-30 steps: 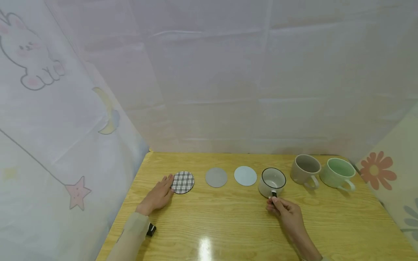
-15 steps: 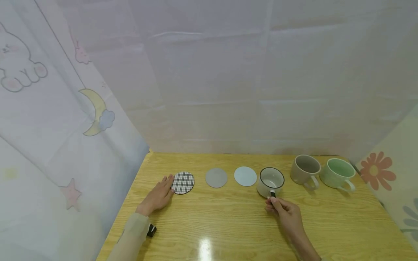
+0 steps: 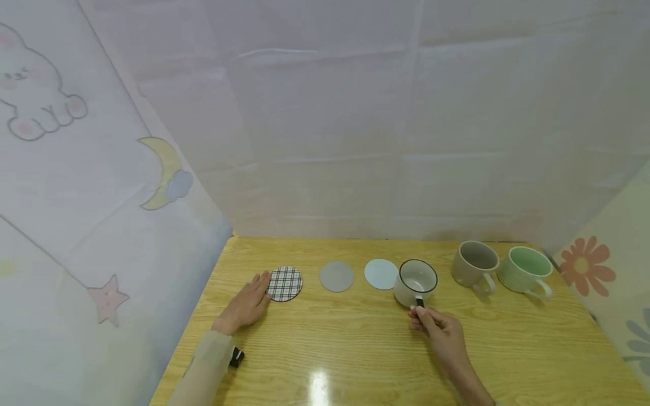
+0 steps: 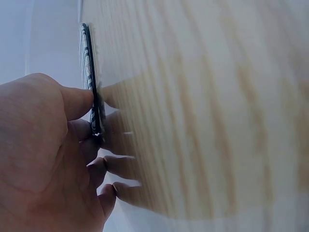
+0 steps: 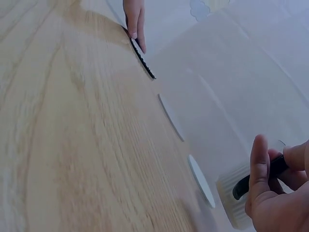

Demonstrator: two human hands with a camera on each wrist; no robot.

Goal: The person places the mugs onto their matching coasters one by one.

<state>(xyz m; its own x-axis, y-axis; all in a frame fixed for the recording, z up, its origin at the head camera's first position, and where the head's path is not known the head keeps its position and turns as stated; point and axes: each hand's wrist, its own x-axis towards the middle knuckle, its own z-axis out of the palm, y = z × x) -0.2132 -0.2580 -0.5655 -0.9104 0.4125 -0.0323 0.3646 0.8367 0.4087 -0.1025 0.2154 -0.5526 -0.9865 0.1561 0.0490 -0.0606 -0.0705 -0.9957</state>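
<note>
My right hand (image 3: 444,335) pinches the black handle (image 5: 260,178) of a white mug (image 3: 413,285) with a dark rim. In the right wrist view the mug's ribbed side (image 5: 235,193) shows beside the fingers. The mug overlaps the right edge of a pale blue round coaster (image 3: 378,274) in the head view. At the left, my left hand (image 3: 247,301) lies low over the table, fingers stretched out, thumb and fingertips at the edge of a black-and-white plaid coaster (image 3: 285,283). The left wrist view shows the thumb against that coaster's rim (image 4: 89,63).
A plain grey coaster (image 3: 336,276) lies between the plaid and pale blue ones. Right of the held mug stand a grey-brown mug (image 3: 464,270) and a green mug (image 3: 515,276). A pale curtain (image 3: 325,141) hangs behind the wooden table (image 3: 355,355).
My right hand has shifted the white mug slightly left, so it now overlaps the pale blue coaster's edge in the head view. The left hand stays at the plaid coaster.
</note>
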